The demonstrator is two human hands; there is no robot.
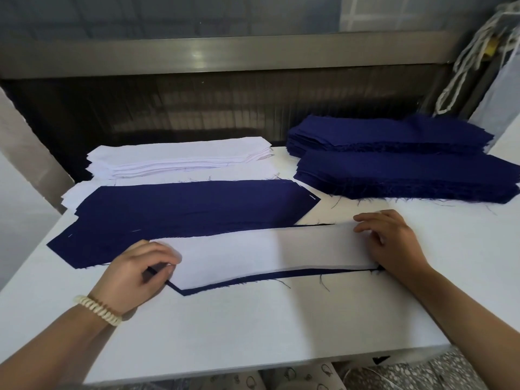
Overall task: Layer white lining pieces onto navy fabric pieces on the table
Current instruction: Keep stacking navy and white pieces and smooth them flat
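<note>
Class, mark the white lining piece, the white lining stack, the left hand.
white lining piece [253, 254]: head view, its middle.
white lining stack [180, 156]: head view, top sheet.
left hand [135, 274]: head view, its back.

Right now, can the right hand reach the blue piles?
Probably yes. The right hand rests flat on the white piece, and only bare table lies between it and the blue piles just behind.

The setting is a garment-production workshop, indicated by a white work table [253, 333] carrying stacks of identically cut navy fabric pieces [408, 170] and white lining pieces [180, 159], sorted by colour.
</note>
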